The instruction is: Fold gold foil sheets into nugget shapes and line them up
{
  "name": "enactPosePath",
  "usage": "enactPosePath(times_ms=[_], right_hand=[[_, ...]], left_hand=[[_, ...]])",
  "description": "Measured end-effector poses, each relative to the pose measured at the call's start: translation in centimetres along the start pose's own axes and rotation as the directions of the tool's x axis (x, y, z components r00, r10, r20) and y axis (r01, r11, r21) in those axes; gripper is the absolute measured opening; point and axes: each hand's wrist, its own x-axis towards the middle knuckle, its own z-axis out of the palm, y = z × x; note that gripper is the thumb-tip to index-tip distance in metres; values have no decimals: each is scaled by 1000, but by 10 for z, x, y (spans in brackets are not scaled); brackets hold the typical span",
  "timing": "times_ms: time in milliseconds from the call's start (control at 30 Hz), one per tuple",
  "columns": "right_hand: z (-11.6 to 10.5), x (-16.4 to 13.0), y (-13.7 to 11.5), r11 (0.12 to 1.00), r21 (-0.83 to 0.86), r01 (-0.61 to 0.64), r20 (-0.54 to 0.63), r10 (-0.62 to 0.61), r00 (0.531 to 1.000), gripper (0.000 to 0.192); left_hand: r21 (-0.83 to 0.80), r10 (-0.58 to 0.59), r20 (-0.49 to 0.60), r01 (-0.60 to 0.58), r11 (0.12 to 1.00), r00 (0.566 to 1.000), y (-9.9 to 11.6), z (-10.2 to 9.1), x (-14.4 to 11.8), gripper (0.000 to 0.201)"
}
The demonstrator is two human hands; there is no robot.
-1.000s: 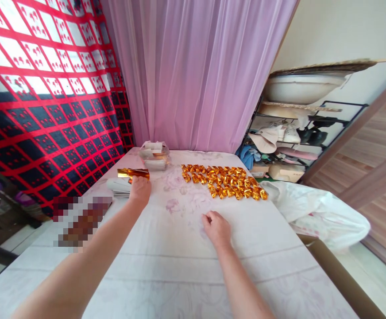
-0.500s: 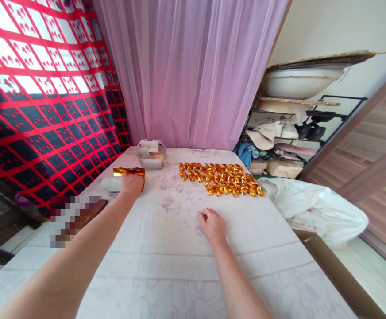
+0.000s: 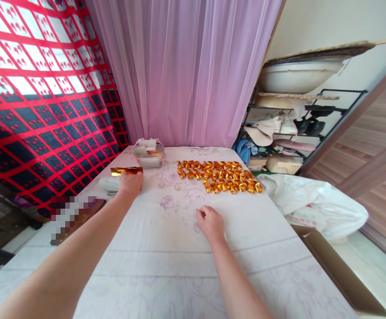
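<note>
My left hand [image 3: 131, 182] is closed on a sheet of shiny gold foil paper [image 3: 118, 171] at the left side of the table. Under and beside that hand lies a stack of pale paper [image 3: 108, 185], partly covered by it. My right hand [image 3: 210, 223] rests on the table in a loose fist, thumb side up; whether its curled fingers hold anything is hidden. Beyond it, several small folded gold foil pieces [image 3: 226, 177] sit in rows on the flowered white tablecloth [image 3: 153, 230].
A clear plastic bag [image 3: 148, 153] with paper bundles stands at the back left. A dark flat object [image 3: 93, 210], partly blurred out, lies at the left edge. To the right are a white plastic bag [image 3: 326, 206], a cardboard box [image 3: 339, 266] and a loaded shelf rack [image 3: 286, 137].
The view has shifted slightly. My left hand stays at the paper stack with the gold sheet, and my right hand keeps its loose fist.
</note>
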Motion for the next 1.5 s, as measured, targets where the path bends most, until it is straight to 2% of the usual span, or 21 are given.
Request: enactPosePath(times_ms=[467, 633, 800, 967, 1100, 1233, 1367, 1500], right_hand=[[4, 1, 4, 999, 35, 1, -14, -1, 1000, 22], [3, 1, 4, 999, 54, -2, -13, 2, 1000, 21], [2, 0, 3, 996, 84, -11, -12, 12, 1000, 21], [1, -1, 5, 991, 135, -14, -11, 16, 1000, 20], [1, -2, 5, 978, 209, 25, -5, -24, 1000, 21], [2, -4, 4, 946, 315, 73, -6, -75, 997, 35], [4, -3, 4, 926, 369, 75, 0, -80, 997, 23], [4, -2, 5, 923, 380, 55, -19, -51, 998, 23]], left_hand=[[-117, -30, -54, 24, 993, 998, -7, 0, 0, 22], [-139, 5, -129, -24, 990, 992, -6, -6, -5, 25], [-175, 162, -212, -200, 964, 964, 25, -5, -39, 33], [-224, 305, -209, -349, 910, 929, 72, 10, -89, 33], [-267, 387, -198, -429, 863, 901, 97, 17, -121, 31], [-311, 419, -176, -454, 835, 891, 109, 20, -138, 30], [-365, 427, -152, -452, 814, 891, 114, 23, -147, 25], [-429, 413, -131, -427, 796, 901, 106, 28, -147, 32]])
